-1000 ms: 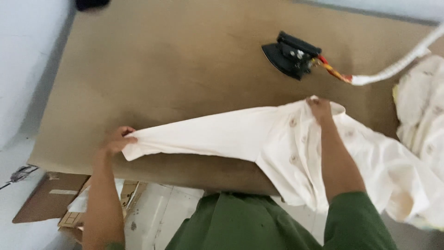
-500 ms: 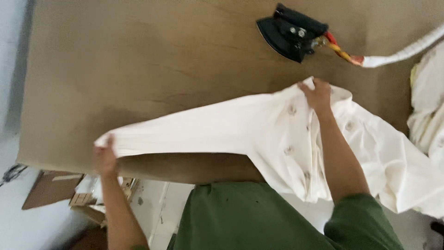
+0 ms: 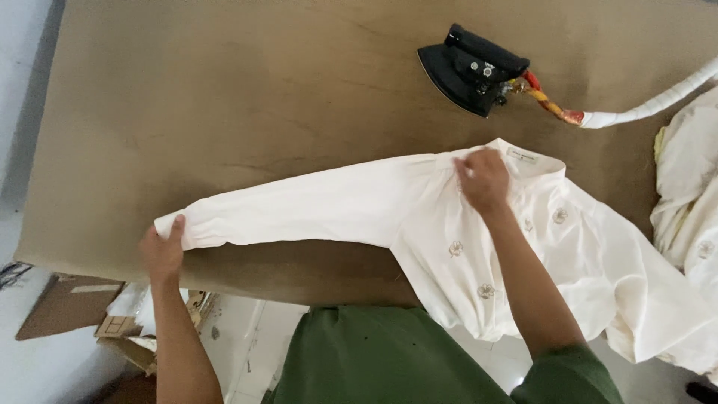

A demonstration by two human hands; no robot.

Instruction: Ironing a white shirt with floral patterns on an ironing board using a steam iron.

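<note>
A cream shirt (image 3: 419, 224) with small embroidered flowers lies on a brown padded table (image 3: 224, 97). One sleeve is stretched out to the left. My left hand (image 3: 163, 251) grips the cuff end of that sleeve near the table's front edge. My right hand (image 3: 482, 178) presses down on the shoulder, just below the collar. The shirt's body hangs over the front edge at the right.
A black iron (image 3: 470, 69) rests flat behind the shirt, its cord wrapped in red and white (image 3: 643, 108) running off right. More cream cloth (image 3: 692, 194) is piled at the right edge. Cardboard pieces (image 3: 67, 307) lie on the floor at lower left.
The sleeve now lies flatter and straighter across the table. My right hand has slid left from the collar onto the shoulder; my left hand still holds the cuff.
</note>
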